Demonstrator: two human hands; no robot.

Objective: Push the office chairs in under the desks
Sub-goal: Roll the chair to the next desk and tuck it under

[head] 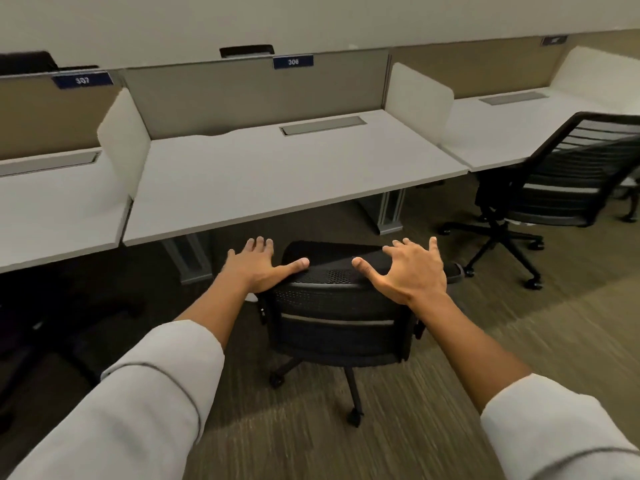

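Note:
A black mesh office chair (337, 327) stands just in front of the white desk (263, 174) labelled 306, its seat partly below the desk's front edge. My left hand (258, 266) lies flat on the left end of the backrest top, fingers spread. Over the right end hovers my right hand (410, 270), fingers apart, at or just above the backrest. Neither hand holds anything. A second black chair (561, 181) stands to the right, turned at an angle, in front of the neighbouring desk (502, 133).
White divider panels (417, 95) separate the desks. The desk 307 (52, 216) is at left, with a dark chair base (38, 327) in shadow below it. Grey desk legs (389, 211) stand on either side of the chair. Brown carpet (450, 393) covers the floor.

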